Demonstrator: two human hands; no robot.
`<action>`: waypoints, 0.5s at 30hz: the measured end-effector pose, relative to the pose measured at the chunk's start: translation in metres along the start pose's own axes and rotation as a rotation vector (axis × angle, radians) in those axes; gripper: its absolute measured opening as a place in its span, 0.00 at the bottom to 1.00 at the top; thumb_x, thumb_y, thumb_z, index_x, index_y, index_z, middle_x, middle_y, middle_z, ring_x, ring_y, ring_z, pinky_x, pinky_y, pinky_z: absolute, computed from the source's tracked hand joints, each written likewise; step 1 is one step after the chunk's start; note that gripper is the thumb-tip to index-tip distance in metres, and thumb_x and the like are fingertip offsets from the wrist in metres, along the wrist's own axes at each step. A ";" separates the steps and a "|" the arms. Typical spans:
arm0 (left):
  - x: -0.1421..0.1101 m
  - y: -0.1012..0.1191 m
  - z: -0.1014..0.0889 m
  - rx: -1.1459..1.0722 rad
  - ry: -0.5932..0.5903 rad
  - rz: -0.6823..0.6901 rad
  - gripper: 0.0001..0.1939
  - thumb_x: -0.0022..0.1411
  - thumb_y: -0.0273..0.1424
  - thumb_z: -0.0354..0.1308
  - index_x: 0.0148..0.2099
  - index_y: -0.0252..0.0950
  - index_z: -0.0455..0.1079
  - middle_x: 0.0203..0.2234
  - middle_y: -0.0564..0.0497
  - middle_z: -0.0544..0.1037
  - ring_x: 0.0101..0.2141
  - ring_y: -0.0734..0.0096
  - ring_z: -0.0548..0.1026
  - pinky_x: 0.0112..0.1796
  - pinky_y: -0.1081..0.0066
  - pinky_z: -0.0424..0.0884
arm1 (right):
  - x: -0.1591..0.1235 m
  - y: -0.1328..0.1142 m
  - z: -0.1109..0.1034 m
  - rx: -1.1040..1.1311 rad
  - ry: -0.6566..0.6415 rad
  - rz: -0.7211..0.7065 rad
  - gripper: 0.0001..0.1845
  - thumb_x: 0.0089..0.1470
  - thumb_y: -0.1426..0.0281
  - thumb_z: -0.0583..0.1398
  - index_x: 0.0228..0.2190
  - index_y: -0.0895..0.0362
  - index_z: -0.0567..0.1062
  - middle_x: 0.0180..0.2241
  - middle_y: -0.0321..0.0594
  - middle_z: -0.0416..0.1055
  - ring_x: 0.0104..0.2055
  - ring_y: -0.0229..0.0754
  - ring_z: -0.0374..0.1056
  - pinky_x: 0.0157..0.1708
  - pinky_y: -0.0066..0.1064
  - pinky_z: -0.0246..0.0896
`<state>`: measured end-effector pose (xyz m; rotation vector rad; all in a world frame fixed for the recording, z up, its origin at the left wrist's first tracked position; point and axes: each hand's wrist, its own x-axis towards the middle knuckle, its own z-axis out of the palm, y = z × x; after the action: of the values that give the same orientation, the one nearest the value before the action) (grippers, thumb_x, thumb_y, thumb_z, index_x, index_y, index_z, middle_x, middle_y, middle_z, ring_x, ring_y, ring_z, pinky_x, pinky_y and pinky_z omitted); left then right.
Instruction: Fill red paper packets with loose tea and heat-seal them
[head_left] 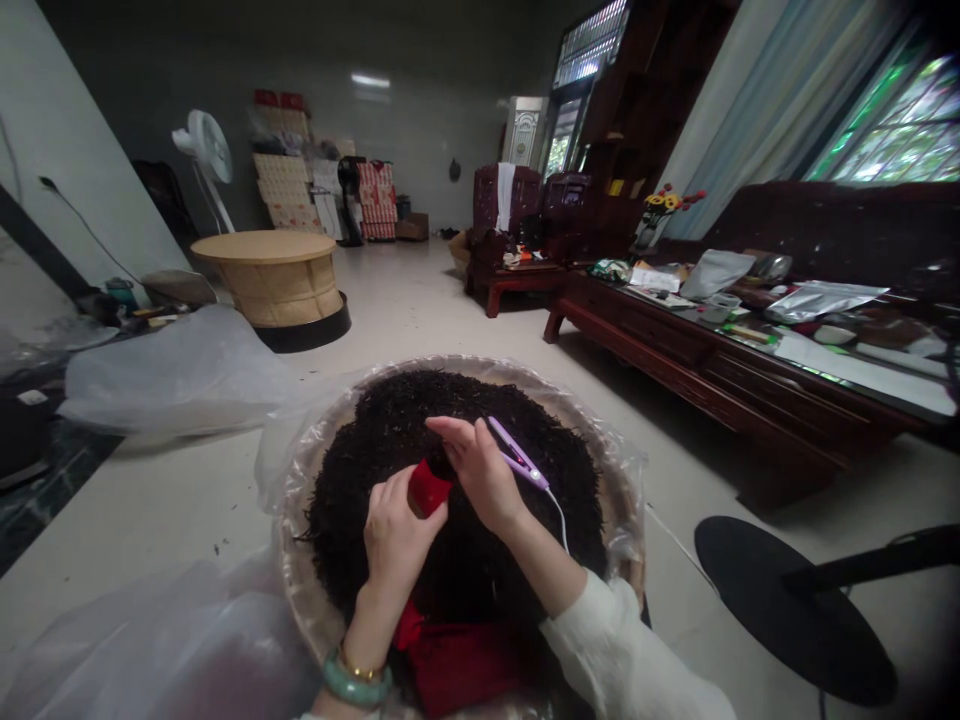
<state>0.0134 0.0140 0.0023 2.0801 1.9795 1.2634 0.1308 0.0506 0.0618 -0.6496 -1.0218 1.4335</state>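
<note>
My left hand (397,520) is closed around a small red pouch (429,488), holding it up over a wide round basket (294,560) lined with clear plastic. Dark, thin dried leaves (390,420) fill the basket. Close to the pouch's top, my right hand (484,475) has its fingers stretched out and slightly cupped; whether leaves lie in its palm is hidden. Just beyond that hand, a purple clamp-like tool (517,455) with a white cord rests on the leaves. More red pouches or red cloth (465,665) lie at the basket's near edge.
To the right stand a long dark wooden table (675,340) covered with packets and a round black stand base (795,610). Clear plastic bags (180,370) lie on the left floor, near a woven drum-shaped table (281,285) and a white fan (206,145). A cord crosses the right floor.
</note>
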 end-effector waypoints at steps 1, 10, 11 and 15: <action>0.000 -0.001 0.000 0.002 0.017 0.003 0.20 0.51 0.32 0.62 0.48 0.34 0.69 0.41 0.43 0.77 0.41 0.54 0.72 0.41 0.60 0.70 | 0.002 0.000 -0.004 -0.005 0.044 -0.003 0.28 0.53 0.45 0.52 0.37 0.53 0.78 0.46 0.39 0.74 0.55 0.46 0.62 0.58 0.41 0.49; -0.001 -0.008 0.002 -0.049 0.094 0.010 0.21 0.52 0.33 0.61 0.49 0.34 0.67 0.40 0.42 0.77 0.40 0.54 0.73 0.40 0.59 0.71 | -0.007 -0.005 -0.019 -0.565 -0.185 -0.053 0.25 0.57 0.50 0.51 0.35 0.53 0.80 0.39 0.41 0.77 0.45 0.46 0.70 0.50 0.42 0.59; 0.000 -0.009 0.002 -0.052 0.102 0.010 0.21 0.52 0.34 0.61 0.48 0.34 0.68 0.40 0.42 0.77 0.40 0.54 0.73 0.39 0.59 0.71 | -0.008 -0.006 -0.021 -0.602 -0.204 -0.072 0.24 0.58 0.51 0.51 0.36 0.53 0.80 0.39 0.41 0.77 0.45 0.46 0.70 0.49 0.42 0.60; 0.000 -0.011 -0.001 -0.058 0.119 -0.008 0.22 0.52 0.36 0.62 0.48 0.34 0.68 0.37 0.43 0.76 0.37 0.56 0.73 0.37 0.60 0.72 | -0.003 -0.004 -0.043 -0.774 -0.118 -0.151 0.19 0.61 0.60 0.50 0.39 0.52 0.78 0.41 0.41 0.76 0.46 0.46 0.70 0.50 0.43 0.60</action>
<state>0.0034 0.0155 -0.0028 2.0145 1.9680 1.4566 0.1708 0.0569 0.0452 -1.0154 -1.7025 0.9233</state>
